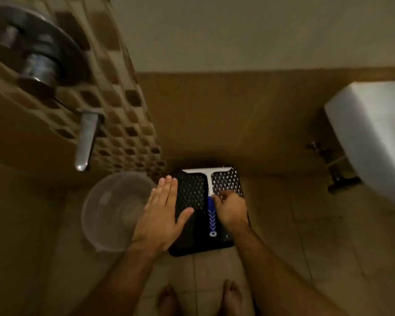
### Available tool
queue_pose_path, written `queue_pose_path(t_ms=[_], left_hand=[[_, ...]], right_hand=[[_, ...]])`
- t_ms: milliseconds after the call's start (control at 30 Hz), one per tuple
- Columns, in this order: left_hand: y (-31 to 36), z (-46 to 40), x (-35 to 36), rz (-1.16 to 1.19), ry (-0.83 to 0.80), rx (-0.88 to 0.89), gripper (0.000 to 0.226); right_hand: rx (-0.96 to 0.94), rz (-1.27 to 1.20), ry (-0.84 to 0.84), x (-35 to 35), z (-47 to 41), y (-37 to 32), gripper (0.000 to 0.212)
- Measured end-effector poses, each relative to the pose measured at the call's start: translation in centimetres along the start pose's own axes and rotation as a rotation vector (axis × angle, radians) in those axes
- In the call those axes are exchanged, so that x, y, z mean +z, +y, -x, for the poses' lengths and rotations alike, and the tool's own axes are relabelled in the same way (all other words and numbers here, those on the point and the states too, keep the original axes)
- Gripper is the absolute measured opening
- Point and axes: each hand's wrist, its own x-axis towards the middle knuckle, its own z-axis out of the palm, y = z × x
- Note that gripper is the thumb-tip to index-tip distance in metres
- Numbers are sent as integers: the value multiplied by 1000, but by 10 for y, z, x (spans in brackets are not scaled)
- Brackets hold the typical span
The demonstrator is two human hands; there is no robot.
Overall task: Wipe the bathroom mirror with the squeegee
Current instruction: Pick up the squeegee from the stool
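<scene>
squeegee (pixel 211 197) on black stool (pixel 192 195)

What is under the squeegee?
The squeegee lies on a black mat with holes. The right hand covers part of the mat. What lies beneath the mat is hidden.

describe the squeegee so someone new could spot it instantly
On the tiled floor, between the clear bowl and the white toilet, is a black perforated stool. The squeegee lies on it: the only T-shape, white blade, blue handle beside the right hand.
</scene>
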Motion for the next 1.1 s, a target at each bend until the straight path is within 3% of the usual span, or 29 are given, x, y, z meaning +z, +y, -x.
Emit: queue_pose_path(t_ms=[267,467,567,767,933,1100], left_hand=[[-15,2,70,-24,-69,-4,69],[-13,0,73,-30,-64,15,68],[-8,-3,58,-48,-55,25,68],[22,4,-16,-81,15,59,69],[57,3,-116,-116,139,118,68],[99,-8,-222,-172,312,225,67]], right_hand=[[157,-90,-115,71,-27,40,50],[197,-207,-117,85,-36,44,39],[229,-385,-126,74,-29,37,32],[191,-494,-24,-8,22,7,20],[123,-589,63,-110,70,-37,27],[2,-596,267,-202,111,-70,22]])
